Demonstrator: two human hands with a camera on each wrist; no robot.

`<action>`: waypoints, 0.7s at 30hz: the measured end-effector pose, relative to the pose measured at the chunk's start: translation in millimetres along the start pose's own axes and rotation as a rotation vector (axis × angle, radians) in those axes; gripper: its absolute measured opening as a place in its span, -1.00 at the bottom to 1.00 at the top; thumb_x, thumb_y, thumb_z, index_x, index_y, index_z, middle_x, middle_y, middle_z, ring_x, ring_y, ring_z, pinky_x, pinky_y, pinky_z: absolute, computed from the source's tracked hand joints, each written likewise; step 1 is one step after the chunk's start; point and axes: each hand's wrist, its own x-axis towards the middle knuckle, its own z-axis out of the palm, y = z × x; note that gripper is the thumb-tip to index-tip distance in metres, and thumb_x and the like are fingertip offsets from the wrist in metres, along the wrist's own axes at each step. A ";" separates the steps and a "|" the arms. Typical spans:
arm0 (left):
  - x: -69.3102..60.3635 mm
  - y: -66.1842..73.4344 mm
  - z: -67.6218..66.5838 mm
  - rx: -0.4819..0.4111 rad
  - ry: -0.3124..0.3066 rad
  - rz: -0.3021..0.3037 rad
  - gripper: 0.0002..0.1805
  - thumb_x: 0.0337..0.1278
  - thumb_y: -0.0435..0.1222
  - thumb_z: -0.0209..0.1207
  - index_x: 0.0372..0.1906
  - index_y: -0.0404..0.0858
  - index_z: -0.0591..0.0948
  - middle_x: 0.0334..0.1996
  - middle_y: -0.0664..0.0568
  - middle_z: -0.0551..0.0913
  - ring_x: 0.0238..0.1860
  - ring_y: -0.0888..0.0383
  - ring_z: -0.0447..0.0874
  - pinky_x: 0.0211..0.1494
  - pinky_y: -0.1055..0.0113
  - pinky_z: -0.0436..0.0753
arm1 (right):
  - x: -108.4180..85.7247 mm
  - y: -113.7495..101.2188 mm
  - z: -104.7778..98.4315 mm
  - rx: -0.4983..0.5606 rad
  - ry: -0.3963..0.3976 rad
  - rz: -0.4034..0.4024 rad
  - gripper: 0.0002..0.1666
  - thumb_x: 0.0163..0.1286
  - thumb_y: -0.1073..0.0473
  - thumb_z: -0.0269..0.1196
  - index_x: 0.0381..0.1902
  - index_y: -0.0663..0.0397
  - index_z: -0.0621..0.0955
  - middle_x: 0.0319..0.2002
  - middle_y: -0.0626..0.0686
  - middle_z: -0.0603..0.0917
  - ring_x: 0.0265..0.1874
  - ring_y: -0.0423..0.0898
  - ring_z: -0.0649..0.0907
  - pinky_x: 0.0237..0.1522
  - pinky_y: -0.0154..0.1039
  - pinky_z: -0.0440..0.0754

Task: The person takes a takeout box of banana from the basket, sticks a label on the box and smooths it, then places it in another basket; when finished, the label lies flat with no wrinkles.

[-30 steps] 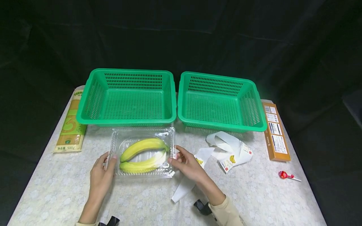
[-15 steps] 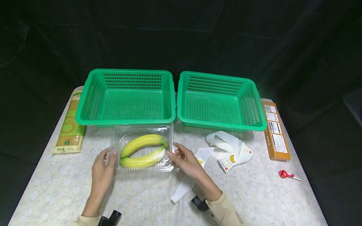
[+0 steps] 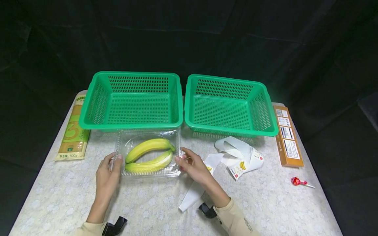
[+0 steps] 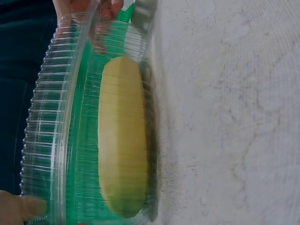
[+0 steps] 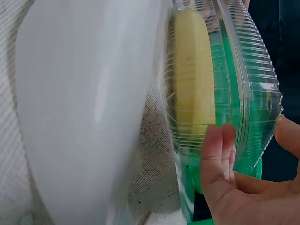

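Two bananas, an upper one (image 3: 149,147) and a lower one (image 3: 150,166), lie inside a clear plastic clamshell box (image 3: 147,174) in front of the left basket. The lid is down in both wrist views. My left hand (image 3: 107,175) holds the box's left end, its thumb against the lid edge. At the other end my right hand (image 3: 197,167) grips the box between thumb and fingers; its fingertips (image 5: 213,137) touch the ribbed side wall. The box's underside sits at the tablecloth in the left wrist view.
Two green baskets, left (image 3: 130,126) and right (image 3: 230,131), stand behind. White banana-printed paper wraps (image 3: 189,200) (image 3: 251,164) lie right of the box. A yellow-green noodle packet (image 3: 72,132) lies far left; an orange carton (image 3: 287,137) and a red lollipop (image 3: 296,181) lie right.
Both hands have slid the clamshell box with the bananas a little away from me, up close to the left basket. The wraps, packet, carton and lollipop have stayed put.
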 end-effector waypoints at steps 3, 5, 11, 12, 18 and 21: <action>0.2 -0.1 -0.3 0.000 -0.003 -0.006 -0.33 0.52 0.02 -0.04 0.40 -0.44 0.37 0.17 -0.42 0.48 0.24 -0.33 0.43 0.27 -0.29 0.42 | -0.3 -1.4 0.7 0.000 0.003 0.000 -0.20 0.46 0.00 0.25 0.51 0.21 0.27 -0.17 0.04 0.48 -0.34 -0.18 0.60 -0.19 -0.34 0.64; 0.3 0.0 -0.3 0.002 -0.002 -0.010 -0.32 0.52 0.02 -0.04 0.41 -0.44 0.37 0.16 -0.42 0.49 0.22 -0.31 0.44 0.24 -0.26 0.43 | -1.0 -2.6 1.4 -0.009 0.008 -0.002 -0.22 0.46 0.01 0.24 0.50 0.20 0.28 -0.16 0.06 0.49 -0.36 -0.18 0.60 -0.21 -0.34 0.63; -0.4 -1.6 -0.2 0.003 0.017 -0.028 -0.33 0.50 0.03 -0.02 0.39 -0.41 0.40 0.15 -0.39 0.51 0.18 -0.26 0.47 0.14 -0.12 0.48 | -5.1 -7.1 3.3 -0.075 0.020 -0.010 -0.22 0.47 -0.01 0.22 0.50 0.21 0.29 -0.10 0.14 0.56 -0.34 -0.17 0.62 -0.22 -0.31 0.62; -0.7 -2.0 -0.3 0.001 0.021 -0.033 -0.34 0.50 0.04 -0.01 0.39 -0.40 0.41 0.15 -0.38 0.51 0.17 -0.25 0.48 0.12 -0.09 0.48 | -5.9 -7.4 3.2 -0.086 0.017 -0.011 -0.22 0.48 -0.02 0.22 0.50 0.22 0.28 -0.08 0.16 0.57 -0.33 -0.16 0.63 -0.21 -0.31 0.62; -2.7 -1.7 -0.8 -0.036 0.021 -0.056 -0.33 0.48 0.06 0.00 0.40 -0.37 0.41 0.28 -0.39 0.46 0.29 -0.28 0.42 0.24 -0.20 0.45 | -12.2 -8.0 -2.7 -0.219 0.025 -0.036 -0.23 0.49 -0.10 0.19 0.49 0.16 0.32 0.06 0.14 0.59 -0.06 -0.03 0.67 -0.05 -0.18 0.65; -2.8 -0.6 -0.9 -0.042 0.008 -0.060 -0.31 0.47 0.07 0.00 0.40 -0.37 0.40 0.33 -0.40 0.42 0.35 -0.31 0.37 0.31 -0.28 0.41 | -17.0 -9.7 -12.5 -0.266 0.031 -0.093 -0.32 0.50 -0.04 0.20 0.44 0.17 0.39 0.07 0.13 0.63 0.04 0.04 0.67 0.10 -0.06 0.66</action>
